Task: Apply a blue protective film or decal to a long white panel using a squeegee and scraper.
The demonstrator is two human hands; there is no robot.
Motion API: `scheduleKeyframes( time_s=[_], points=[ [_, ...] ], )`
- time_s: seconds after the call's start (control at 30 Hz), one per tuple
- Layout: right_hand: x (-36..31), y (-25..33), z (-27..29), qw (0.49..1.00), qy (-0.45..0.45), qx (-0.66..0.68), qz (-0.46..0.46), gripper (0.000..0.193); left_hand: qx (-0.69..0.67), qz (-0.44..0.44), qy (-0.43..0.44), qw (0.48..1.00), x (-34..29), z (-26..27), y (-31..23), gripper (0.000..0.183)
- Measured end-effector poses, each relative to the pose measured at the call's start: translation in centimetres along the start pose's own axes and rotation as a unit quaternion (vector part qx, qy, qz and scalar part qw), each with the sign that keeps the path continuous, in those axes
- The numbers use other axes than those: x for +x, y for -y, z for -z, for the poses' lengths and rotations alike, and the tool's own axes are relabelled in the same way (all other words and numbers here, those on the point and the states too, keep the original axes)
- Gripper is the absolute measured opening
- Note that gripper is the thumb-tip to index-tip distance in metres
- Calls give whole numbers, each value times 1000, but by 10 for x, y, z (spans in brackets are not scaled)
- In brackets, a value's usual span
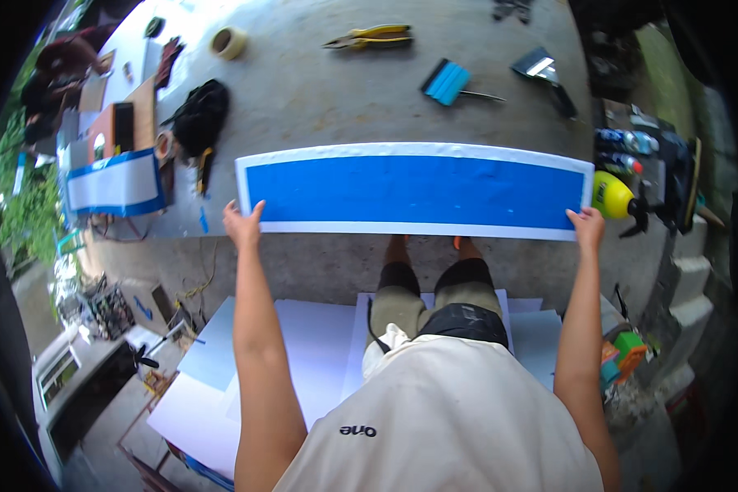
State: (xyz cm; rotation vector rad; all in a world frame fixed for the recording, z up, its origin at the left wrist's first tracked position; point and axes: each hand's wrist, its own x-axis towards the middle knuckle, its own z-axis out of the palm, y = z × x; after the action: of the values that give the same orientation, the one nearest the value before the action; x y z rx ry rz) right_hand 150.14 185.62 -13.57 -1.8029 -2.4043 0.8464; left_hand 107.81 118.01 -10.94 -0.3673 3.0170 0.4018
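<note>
A long blue panel with a white border (418, 190) lies along the near edge of the grey table. My left hand (244, 223) grips its near left corner, thumb on top and fingers at the outer side. At the opposite end, my right hand (586, 225) pinches the near right corner. The panel's near edge reaches slightly past the table edge toward me. Beyond it on the table rest a blue squeegee (446, 82), a wide scraper (545, 78) and yellow-handled pliers (369, 38).
Left on the table are a tape roll (228, 43), a black cloth bundle (201, 115), a utility knife (204, 168) and a blue-edged white panel (115, 184). A yellow spray bottle (611, 195) stands by the panel's right end. White sheets (312, 336) lie behind my legs. Another person (66, 66) is at far left.
</note>
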Motion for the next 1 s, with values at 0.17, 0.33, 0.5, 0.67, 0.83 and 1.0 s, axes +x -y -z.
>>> scheduleKeyframes(
  time_s=[0.17,0.33,0.5,0.67,0.83,1.0],
  points=[
    [3,17,3,999,15,-51,2,51,-19,46,20,999,-3,7,-5,92],
    [12,4,3,997,64,-39,-34,50,19,29,1,999,-7,15,-25,85],
    [5,19,-1,996,-13,-87,-15,56,-16,31,7,999,-2,8,-19,80],
    [-3,28,2,997,-6,-77,-19,48,-33,41,52,997,8,5,-14,76],
    [-3,32,-4,999,37,-21,-30,49,-158,37,85,983,31,-16,42,77],
    [-25,67,-3,991,-46,-121,-22,56,-153,22,80,985,37,-13,39,85]
  ],
)
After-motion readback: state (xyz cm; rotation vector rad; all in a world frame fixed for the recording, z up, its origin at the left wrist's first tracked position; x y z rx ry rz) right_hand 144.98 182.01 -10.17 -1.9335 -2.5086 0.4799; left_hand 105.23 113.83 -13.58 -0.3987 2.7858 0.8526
